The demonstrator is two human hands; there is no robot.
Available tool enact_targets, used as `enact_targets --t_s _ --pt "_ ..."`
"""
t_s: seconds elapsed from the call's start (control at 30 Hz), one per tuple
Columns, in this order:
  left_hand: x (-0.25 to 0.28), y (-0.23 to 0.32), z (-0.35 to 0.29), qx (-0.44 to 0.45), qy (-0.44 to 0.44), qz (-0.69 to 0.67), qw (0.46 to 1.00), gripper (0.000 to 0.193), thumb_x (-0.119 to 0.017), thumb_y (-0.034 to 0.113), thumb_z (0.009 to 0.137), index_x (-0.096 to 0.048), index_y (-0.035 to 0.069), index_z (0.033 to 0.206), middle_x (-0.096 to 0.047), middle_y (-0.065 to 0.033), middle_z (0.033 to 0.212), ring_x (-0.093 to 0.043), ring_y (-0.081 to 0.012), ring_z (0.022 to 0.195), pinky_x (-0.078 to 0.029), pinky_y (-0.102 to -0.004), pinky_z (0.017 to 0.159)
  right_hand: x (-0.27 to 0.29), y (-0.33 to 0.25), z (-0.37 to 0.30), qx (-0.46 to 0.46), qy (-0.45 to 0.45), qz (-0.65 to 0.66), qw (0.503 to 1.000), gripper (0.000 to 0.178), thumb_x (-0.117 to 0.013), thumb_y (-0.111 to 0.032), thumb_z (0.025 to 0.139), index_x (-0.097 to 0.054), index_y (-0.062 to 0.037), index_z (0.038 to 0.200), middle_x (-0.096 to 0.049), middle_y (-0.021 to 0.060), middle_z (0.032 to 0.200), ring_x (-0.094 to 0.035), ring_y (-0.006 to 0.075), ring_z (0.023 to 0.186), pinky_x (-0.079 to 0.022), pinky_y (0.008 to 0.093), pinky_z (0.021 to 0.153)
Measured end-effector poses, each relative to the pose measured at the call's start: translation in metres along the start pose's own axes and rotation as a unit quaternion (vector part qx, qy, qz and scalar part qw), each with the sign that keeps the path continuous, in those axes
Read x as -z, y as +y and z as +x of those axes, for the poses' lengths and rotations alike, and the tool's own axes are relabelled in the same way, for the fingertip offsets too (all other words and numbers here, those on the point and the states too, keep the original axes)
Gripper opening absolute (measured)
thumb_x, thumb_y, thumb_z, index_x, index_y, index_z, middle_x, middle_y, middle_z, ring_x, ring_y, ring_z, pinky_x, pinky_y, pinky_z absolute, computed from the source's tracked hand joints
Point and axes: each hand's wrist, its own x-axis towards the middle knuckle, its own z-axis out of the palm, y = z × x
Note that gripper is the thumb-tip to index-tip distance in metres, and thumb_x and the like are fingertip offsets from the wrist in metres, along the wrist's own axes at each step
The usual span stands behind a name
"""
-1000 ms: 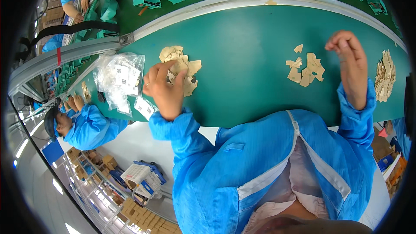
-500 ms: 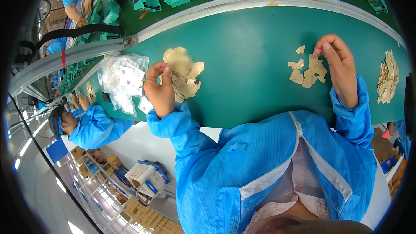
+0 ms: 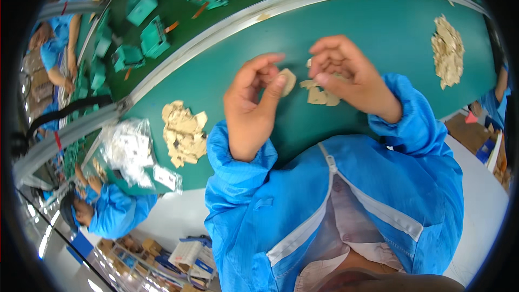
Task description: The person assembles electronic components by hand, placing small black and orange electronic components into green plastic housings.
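Note:
My left hand (image 3: 250, 105) is raised over the middle of the green table, its thumb and fingers closed on a thin beige piece (image 3: 288, 82). Facing it, my right hand (image 3: 351, 78) has its fingers bent, with a gap between thumb and forefinger and nothing visible in the gap. Under and beside the right fingers lie loose beige pieces (image 3: 320, 96), partly covered by that hand. A heap of the same flat, irregular beige pieces (image 3: 184, 132) rests left of my left hand. What the pieces are made of does not show.
A clear plastic bag (image 3: 128, 148) with white contents lies at the table's left. Another beige heap (image 3: 448, 53) is at the far right. Beyond the metal rail (image 3: 216, 31) stand several green plastic housings (image 3: 155, 38). A co-worker in blue (image 3: 116, 208) sits at the left.
My view has turned, shifting the table. My left hand has left the left heap and come close to my right hand, now with a beige piece. My right fingers have opened somewhat.

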Motion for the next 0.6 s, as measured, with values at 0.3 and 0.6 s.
enact_targets --t_s 0.3,0.6 --pt "-0.042 -0.02 0.004 0.079 -0.04 -0.201 0.976 0.029 -0.066 -0.004 0.091 -0.057 -0.001 0.118 -0.061 -0.0061 0.102 -0.06 -0.0113 0.095 -0.05 -0.024 0.084 0.007 -0.003 -0.004 -0.016 0.003 0.073 0.997 0.035 -0.059 0.0 0.096 -0.046 -0.0046 0.128 -0.059 0.0033 0.102 -0.058 0.007 0.093 -0.048 0.0218 0.079" --pt "-0.043 -0.027 0.0 0.077 -0.011 -0.173 0.982 0.019 -0.066 -0.005 0.091 -0.063 -0.003 0.11 -0.068 -0.0054 0.099 -0.063 -0.0107 0.085 -0.051 -0.0237 0.078 0.002 0.0 -0.003 0.031 0.047 -0.055 0.997 0.008 -0.063 -0.005 0.093 -0.063 -0.0046 0.101 -0.059 0.0043 0.096 -0.059 0.0148 0.089 -0.049 0.0284 0.078"
